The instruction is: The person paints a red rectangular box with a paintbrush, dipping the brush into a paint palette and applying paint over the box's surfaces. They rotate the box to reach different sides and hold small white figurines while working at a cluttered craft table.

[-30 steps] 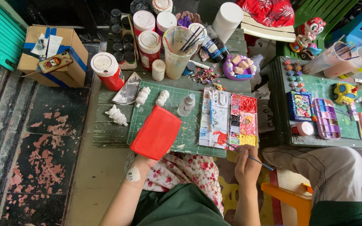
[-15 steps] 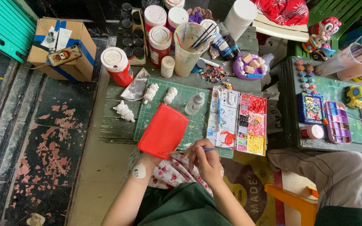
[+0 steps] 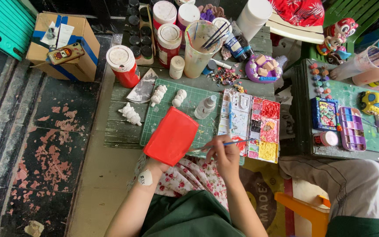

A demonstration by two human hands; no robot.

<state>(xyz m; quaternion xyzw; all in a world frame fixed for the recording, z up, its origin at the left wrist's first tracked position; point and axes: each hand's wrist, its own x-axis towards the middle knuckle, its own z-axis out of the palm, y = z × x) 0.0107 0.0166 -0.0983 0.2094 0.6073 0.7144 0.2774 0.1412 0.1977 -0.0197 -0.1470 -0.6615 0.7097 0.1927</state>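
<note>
Change: right hand (image 3: 225, 154) sits a bit further right and up than half a second back, brush (image 3: 224, 144) now angled out toward the palette (image 3: 252, 125); a second back it was off by the palette's lower edge. Camera also closer, tilted slightly.
Left hand: mostly hidden behind the red piece (image 3: 171, 135); only the wrist with a white patch shows at its lower edge. Fingers unseen, so grip cannot be told for sure; piece is tipped up off the mat (image 3: 189, 98), so the hand looks to be propping it from below.
Right hand: fingers pinched together on the brush, pen-style, bristle end at the red piece's right edge, handle pointing at the palette.
Red piece: flat, rounded-square, bright red, over the mat's near-left part, above the lap.
Why held so: judging by the tilt, face is turned toward the brush hand for easy reach; palette just beside the right hand keeps paint near.
Mat: green, gridded, on a worn wooden table (image 3: 119, 127).
Figures: three small white unpainted ones (image 3: 130, 114) at the mat's far-left, well clear of the red piece.
Bottle: small clear one (image 3: 205, 107) on the mat, near the palette.
Cup: full of brushes (image 3: 197, 53), far side, among red-and-white jars (image 3: 123, 66).
Other person: grey-trousered leg (image 3: 352, 182) at right, by a second table.
Unchanged: figures, bottle, jars same as earlier.
</note>
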